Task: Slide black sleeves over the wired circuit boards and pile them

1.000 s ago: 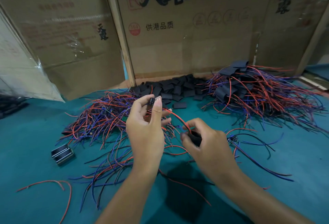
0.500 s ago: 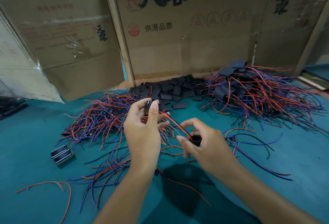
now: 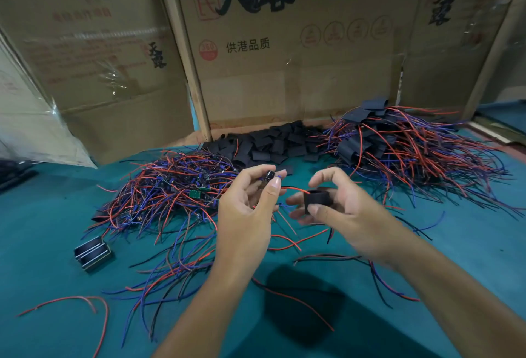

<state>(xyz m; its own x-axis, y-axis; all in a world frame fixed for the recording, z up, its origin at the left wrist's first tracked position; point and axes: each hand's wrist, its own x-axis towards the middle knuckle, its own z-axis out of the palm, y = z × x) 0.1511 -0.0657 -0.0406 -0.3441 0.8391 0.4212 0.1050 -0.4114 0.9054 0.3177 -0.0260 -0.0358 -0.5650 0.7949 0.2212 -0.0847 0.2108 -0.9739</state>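
At the centre of the frame a wired circuit board (image 3: 269,174) is pinched between thumb and fingertips of the left hand (image 3: 246,215), its red wire (image 3: 294,189) running into a black sleeve (image 3: 317,200). The sleeve is pinched by the right hand (image 3: 341,209), just right of the board. Sleeved boards (image 3: 398,144) are piled at upper right on the green table (image 3: 51,244).

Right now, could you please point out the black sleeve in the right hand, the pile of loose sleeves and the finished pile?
black sleeve (image 3: 317,200), head view, front face.
pile of loose sleeves (image 3: 267,144), head view, middle.
finished pile (image 3: 398,141), head view, middle of wires.
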